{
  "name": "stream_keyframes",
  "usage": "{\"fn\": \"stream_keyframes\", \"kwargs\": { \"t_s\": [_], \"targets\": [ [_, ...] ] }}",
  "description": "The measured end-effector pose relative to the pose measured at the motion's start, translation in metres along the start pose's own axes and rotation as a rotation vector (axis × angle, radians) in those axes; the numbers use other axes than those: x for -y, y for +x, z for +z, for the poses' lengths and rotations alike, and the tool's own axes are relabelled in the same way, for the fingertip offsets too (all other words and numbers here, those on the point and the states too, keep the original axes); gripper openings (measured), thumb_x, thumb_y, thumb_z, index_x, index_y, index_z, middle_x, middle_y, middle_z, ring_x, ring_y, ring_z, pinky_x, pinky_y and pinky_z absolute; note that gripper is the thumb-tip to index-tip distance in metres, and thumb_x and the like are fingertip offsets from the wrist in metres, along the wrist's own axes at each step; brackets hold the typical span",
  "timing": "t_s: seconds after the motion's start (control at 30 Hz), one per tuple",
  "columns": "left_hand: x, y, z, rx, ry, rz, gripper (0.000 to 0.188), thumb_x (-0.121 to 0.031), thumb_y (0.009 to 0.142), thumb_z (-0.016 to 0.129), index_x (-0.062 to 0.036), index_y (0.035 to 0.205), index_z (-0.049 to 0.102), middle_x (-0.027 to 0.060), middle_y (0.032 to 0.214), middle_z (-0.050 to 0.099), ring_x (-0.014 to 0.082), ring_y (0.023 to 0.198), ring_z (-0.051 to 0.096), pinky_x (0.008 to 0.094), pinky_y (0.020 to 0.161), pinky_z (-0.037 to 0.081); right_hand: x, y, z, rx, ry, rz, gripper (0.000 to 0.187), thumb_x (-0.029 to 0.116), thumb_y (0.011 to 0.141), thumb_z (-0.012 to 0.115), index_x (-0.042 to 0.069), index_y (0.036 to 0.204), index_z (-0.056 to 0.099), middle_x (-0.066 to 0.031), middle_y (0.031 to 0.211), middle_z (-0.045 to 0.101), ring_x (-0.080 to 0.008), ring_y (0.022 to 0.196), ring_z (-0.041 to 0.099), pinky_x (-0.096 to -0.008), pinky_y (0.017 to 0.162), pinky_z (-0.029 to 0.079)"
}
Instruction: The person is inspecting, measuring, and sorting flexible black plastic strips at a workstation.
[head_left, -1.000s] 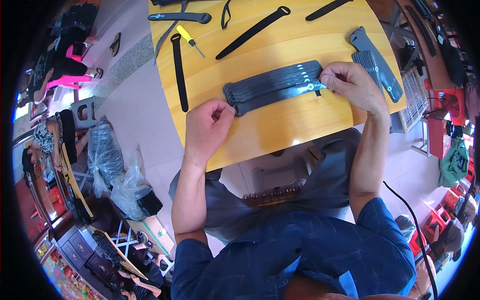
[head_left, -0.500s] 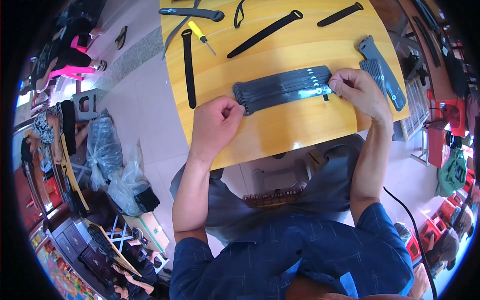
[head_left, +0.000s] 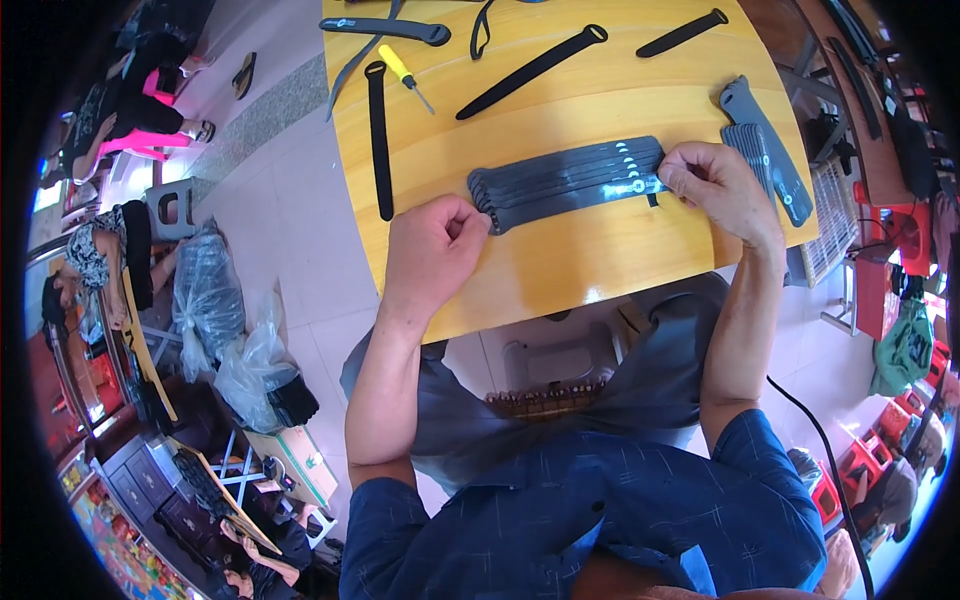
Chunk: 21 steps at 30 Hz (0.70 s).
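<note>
A fanned stack of dark grey straps (head_left: 560, 180) with rounded ends lies across the wooden table (head_left: 540, 285) in front of me. At the stack's left end my left hand (head_left: 437, 245) is closed, thumb and fingers pinched at the rounded tips. My right hand (head_left: 718, 190) pinches the right end of the nearest strap, which carries pale printing. A small dark tab shows below that strap near my right fingers. Close to my right hand lies a second bundle of grey straps (head_left: 750, 145), with one longer strap beneath it.
Single black looped straps (head_left: 379, 140) lie around the table, a longer one (head_left: 532, 72) toward the far middle. A yellow-handled screwdriver (head_left: 397, 66) rests at the far left beside a grey strap (head_left: 385, 28). On the floor to the left are clear plastic bags (head_left: 210, 285) and a grey stool (head_left: 172, 208).
Both hands keep almost the same place and grip. The nearest strap's printed surface catches the light a little differently, and the whole view has shifted very slightly.
</note>
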<state>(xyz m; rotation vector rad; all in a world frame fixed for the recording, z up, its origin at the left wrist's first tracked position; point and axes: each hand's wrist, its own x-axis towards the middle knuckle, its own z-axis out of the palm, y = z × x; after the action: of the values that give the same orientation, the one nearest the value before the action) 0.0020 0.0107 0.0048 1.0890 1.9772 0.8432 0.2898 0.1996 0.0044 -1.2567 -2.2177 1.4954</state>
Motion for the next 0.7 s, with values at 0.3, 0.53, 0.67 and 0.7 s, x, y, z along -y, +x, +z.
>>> {"fn": "stream_keyframes", "kwargs": {
  "t_s": [0.3,0.53,0.67,0.7],
  "targets": [
    [-0.0007,-0.0006,0.0006,-0.019,0.023,-0.001,0.014,-0.011,0.086,0.07,0.0018,0.081,0.07,0.0082,0.063,0.067,0.0115,0.055,0.06,0.0275,0.055,0.047,0.0049,-0.0007,0.0011,-0.009,-0.009,0.016,0.018,0.016,0.094,0.069,-0.002,0.09,0.072,0.0004,0.065,0.056,-0.0067,0.064,0.048,-0.0274,0.059,0.042],
    [0.0,-0.0003,0.0003,-0.006,0.001,-0.008,0.014,-0.011,0.087,0.069,0.0019,0.081,0.07,0.0078,0.062,0.066,0.0106,0.055,0.059,0.0274,0.054,0.046,0.0054,-0.0001,0.0012,-0.009,-0.054,-0.002,0.024,0.02,0.098,0.07,0.001,0.085,0.068,0.0055,0.068,0.053,-0.0042,0.064,0.046,-0.0233,0.056,0.038],
    [0.0013,0.0,0.001,-0.005,-0.004,0.006,0.014,-0.01,0.087,0.069,0.0019,0.08,0.069,0.0083,0.062,0.066,0.0117,0.055,0.06,0.0277,0.055,0.047,0.0051,-0.0005,0.0011,-0.018,-0.062,0.002,0.023,0.019,0.097,0.07,0.0,0.085,0.068,0.0049,0.067,0.054,-0.0045,0.063,0.047,-0.0234,0.056,0.038],
    [0.0017,0.0,0.0008,-0.006,-0.004,0.007,0.014,-0.01,0.087,0.069,0.0019,0.08,0.069,0.0083,0.062,0.066,0.0117,0.055,0.06,0.0277,0.055,0.047,0.0056,-0.0006,0.0011,-0.019,-0.061,0.001,0.023,0.019,0.097,0.07,0.0,0.085,0.068,0.0049,0.067,0.054,-0.0045,0.063,0.047,-0.0234,0.056,0.038]
  ]
}}
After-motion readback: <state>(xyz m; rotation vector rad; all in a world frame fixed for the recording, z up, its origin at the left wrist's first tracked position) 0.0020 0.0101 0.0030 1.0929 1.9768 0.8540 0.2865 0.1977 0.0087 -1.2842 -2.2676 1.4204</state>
